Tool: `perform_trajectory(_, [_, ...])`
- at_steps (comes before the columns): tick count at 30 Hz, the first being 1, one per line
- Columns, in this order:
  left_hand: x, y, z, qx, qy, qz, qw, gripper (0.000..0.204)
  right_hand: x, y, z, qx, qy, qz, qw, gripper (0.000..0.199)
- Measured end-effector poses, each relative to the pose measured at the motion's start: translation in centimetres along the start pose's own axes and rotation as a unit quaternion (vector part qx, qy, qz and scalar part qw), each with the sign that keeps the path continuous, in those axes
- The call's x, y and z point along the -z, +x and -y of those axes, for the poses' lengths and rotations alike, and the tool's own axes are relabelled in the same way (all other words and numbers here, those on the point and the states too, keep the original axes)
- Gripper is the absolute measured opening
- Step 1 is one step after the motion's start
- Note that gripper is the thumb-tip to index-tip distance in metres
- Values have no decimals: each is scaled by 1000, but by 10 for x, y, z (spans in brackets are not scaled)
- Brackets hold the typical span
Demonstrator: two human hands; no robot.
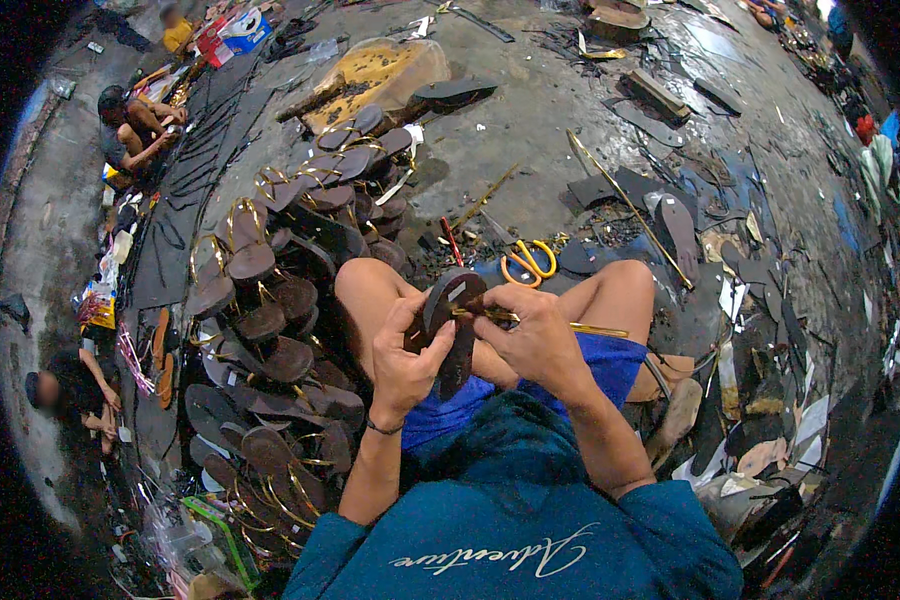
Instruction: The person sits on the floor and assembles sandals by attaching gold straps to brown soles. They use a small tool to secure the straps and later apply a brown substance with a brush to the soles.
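Between my knees, my left hand (404, 360) grips a dark brown sandal sole (458, 368), its thumb and fingers closed around the sole's edges. A small pale label shows on the sole's upper part. My right hand (532, 338) is closed on a shiny gold strap (600, 329). One end of that strap meets the sole near my left thumb, and the other sticks out to the right past my hand. Whether it passes through the sole is hidden by my fingers. Just beyond my hands lie yellow-handled scissors (528, 263) and a thin red-handled tool (451, 240).
A heap of brown sandals with gold straps (270, 325) rises close on my left. Ahead sits a worn yellowish board (380, 80). A long gold strip (630, 205) and scattered offcuts (745, 370) lie on the right. Two people (140, 130) (75, 395) sit along the left.
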State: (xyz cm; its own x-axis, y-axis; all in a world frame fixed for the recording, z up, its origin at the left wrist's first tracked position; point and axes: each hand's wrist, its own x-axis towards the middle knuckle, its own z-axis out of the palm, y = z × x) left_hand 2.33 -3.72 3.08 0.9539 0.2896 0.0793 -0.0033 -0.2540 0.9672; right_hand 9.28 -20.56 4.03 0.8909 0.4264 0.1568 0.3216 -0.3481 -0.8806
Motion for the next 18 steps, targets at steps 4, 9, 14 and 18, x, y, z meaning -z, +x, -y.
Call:
perform_trajectory(4, [1, -3, -2, 4, 33, 14, 999, 37, -5, -2, -7, -1, -2, -2, 1000, 22])
perform_trajectory(9, [-6, -6, -7, -43, 123, -13, 991, 38, -32, 0, -14, -44, 5, -27, 999, 26])
perform_trajectory(14, [5, -8, 8, -6, 97, -15, 995, 29, -32, -10, -26, 8, 51, 23, 998, 19])
perform_trajectory(18, [0, -5, 6, -14, 72, -5, 997, 29, -34, -8, -28, 14, 32, 10, 999, 18])
